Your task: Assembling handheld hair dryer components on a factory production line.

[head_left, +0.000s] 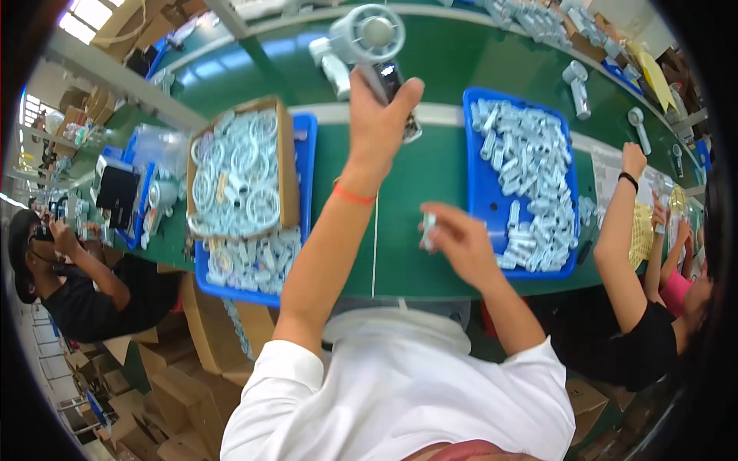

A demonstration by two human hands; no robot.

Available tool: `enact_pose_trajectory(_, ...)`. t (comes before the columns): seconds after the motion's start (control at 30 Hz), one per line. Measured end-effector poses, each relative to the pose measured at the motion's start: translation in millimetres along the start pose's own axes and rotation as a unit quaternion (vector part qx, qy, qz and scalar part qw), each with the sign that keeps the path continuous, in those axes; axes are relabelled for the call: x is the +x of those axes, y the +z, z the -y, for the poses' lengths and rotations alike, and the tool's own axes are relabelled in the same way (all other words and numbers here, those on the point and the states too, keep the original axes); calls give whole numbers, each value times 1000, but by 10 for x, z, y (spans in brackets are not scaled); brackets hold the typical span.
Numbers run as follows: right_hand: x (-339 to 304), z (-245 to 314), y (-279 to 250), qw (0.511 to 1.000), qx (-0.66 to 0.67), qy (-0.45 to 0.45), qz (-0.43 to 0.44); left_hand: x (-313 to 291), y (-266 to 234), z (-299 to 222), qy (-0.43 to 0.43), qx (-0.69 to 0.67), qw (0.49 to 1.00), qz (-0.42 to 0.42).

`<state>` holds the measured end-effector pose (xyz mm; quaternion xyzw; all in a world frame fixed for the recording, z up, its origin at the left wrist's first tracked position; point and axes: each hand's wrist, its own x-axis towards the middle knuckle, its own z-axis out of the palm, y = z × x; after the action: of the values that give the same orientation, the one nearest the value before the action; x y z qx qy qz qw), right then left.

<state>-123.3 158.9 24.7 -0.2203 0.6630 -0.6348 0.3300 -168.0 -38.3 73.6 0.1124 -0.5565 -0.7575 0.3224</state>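
My left hand reaches far over the green bench and is closed around the handle of a light-blue handheld fan. The fan's round head points away from me, and a dark panel shows on its handle. Close beside it, another light-blue fan lies on the green belt. Nearer to my body, my right hand pinches a small light-blue plastic part between thumb and fingers. To the right of that hand stands a blue tray with many small light-blue plastic parts.
At left, a cardboard box of light-blue rings sits on a blue tray of plastic parts. More fans lie along the belt at right. Co-workers sit on both sides; one's arm extends over the bench at right.
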Motion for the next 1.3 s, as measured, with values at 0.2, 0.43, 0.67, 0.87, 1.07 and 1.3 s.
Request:
enact_pose_trajectory(0.2, -36, 206, 170, 991, 131, 3, 17, -1437, -788, -122, -145, -33, 987, 66)
enact_pose_trajectory(0.43, -164, 18, 322, 998, -2, -10, -58, -1763, -825, 240, -157, 15, 977, 141)
enact_pose_trajectory(0.67, -243, 115, 412, 988, -100, 0, -116, -1787, -827, 258, -75, 170, 964, 187)
enact_pose_trajectory(0.87, -249, 110, 370, 992, -58, 5, -109, -1745, -777, 278, -70, 196, 961, 179)
enact_pose_trajectory(1.07, -211, 30, 362, 994, 5, 28, -108, -1772, -761, 268, -60, 219, 957, 179)
enact_pose_trajectory(1.3, -216, 33, 343, 995, -10, 24, -99, -1756, -777, 301, -30, 234, 953, 189)
